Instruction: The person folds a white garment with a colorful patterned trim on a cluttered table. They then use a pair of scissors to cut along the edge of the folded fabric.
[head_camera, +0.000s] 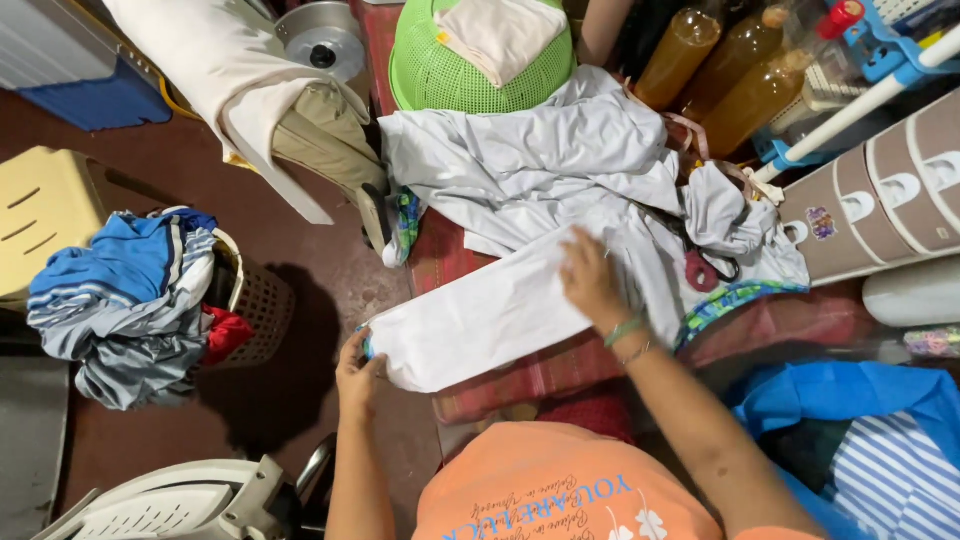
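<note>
A white folded cloth (480, 315) lies across a red patterned mat (560, 375) on a low surface. My left hand (357, 375) pinches the cloth's near-left end, where it hangs over the mat's edge. My right hand (592, 282) presses flat on the cloth's far right part, a green bracelet on its wrist. Behind it spreads a crumpled pale grey garment (540, 160). My orange shirt fills the bottom of the view.
A basket (255, 305) heaped with blue and grey laundry (125, 300) stands left on the dark red floor. A green basket (440, 75) and amber bottles (740, 70) sit behind. A blue bag (850, 400) is right, a white fan (170, 505) bottom left, a yellow stool (45, 210) far left.
</note>
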